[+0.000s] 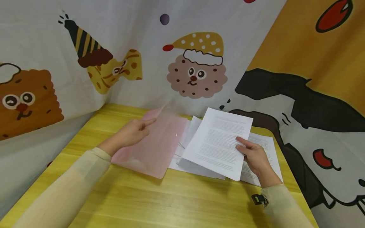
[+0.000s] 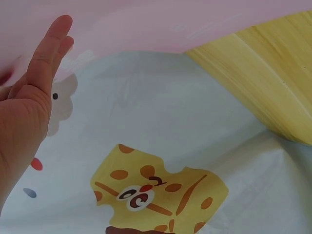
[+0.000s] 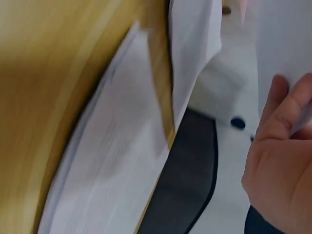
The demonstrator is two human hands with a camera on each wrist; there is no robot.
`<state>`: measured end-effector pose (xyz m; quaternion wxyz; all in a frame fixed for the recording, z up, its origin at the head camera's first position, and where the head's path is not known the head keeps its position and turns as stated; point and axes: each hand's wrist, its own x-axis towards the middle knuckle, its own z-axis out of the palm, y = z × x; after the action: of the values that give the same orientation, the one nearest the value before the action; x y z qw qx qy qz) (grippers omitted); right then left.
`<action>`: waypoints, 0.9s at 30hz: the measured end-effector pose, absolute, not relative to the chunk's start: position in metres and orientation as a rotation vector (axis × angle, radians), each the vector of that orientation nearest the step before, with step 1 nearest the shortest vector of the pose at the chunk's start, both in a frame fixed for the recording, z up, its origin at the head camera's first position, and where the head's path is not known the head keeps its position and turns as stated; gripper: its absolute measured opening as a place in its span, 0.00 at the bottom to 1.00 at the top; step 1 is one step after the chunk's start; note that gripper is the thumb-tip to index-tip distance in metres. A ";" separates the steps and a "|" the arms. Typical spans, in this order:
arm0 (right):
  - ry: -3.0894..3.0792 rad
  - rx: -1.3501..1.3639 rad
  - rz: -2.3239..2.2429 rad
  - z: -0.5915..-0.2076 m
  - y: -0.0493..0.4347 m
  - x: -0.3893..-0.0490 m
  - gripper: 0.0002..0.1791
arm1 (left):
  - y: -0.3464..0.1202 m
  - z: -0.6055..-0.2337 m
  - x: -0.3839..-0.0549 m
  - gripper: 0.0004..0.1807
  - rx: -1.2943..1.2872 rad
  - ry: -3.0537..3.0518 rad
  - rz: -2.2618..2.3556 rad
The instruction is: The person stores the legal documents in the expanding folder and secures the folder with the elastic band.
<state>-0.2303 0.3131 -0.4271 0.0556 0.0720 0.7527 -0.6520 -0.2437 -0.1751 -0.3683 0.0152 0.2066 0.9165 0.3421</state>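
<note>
My left hand (image 1: 136,131) is over the pink translucent folder (image 1: 142,152), its index finger stretched out against the raised cover. In the left wrist view the fingers (image 2: 44,56) look straight against the pink sheet. My right hand (image 1: 255,156) grips printed sheets of paper (image 1: 219,142) by their right edge, tilted above other papers. From the right wrist, the right hand (image 3: 282,151) shows curled at the edge of the held sheets. Beneath and between folder and held sheets are more white papers (image 1: 186,164).
Another stack of printed paper (image 1: 263,152) lies at the right side of the yellow wood-grain table (image 1: 137,202). A white curtain (image 1: 148,19) with cartoon prints hangs behind the table and along its sides. A dark strap with a buckle (image 1: 259,199) is at the right wrist.
</note>
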 end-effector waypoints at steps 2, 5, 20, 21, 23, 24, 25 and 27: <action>2.263 0.247 -2.029 -0.429 0.300 -0.231 0.32 | -0.175 -0.369 -0.244 0.29 0.644 2.855 1.060; 2.238 0.292 -2.079 -0.430 0.281 -0.232 0.31 | -0.174 -0.370 -0.244 0.29 0.653 2.852 1.061; 2.278 0.394 -2.017 -0.438 0.232 -0.232 0.26 | -0.167 -0.368 -0.245 0.31 0.667 2.853 1.058; 2.276 0.387 -2.012 -0.439 0.230 -0.231 0.26 | -0.167 -0.368 -0.244 0.31 0.668 2.853 1.058; 2.279 0.376 -2.010 -0.439 0.228 -0.231 0.26 | -0.166 -0.368 -0.245 0.31 0.671 2.847 1.062; 2.276 0.376 -2.015 -0.439 0.227 -0.231 0.26 | -0.166 -0.367 -0.245 0.31 0.671 2.843 1.065; 2.282 0.375 -2.012 -0.439 0.227 -0.231 0.26 | -0.166 -0.367 -0.245 0.31 0.669 2.841 1.066; 2.303 0.385 -2.001 -0.439 0.229 -0.230 0.26 | -0.167 -0.368 -0.246 0.30 0.672 2.844 1.070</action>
<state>-0.2305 0.2286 -0.4395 0.0332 0.1251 0.7485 -0.6503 -0.2460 -0.1665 -0.3676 0.0148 0.2159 0.9137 0.3439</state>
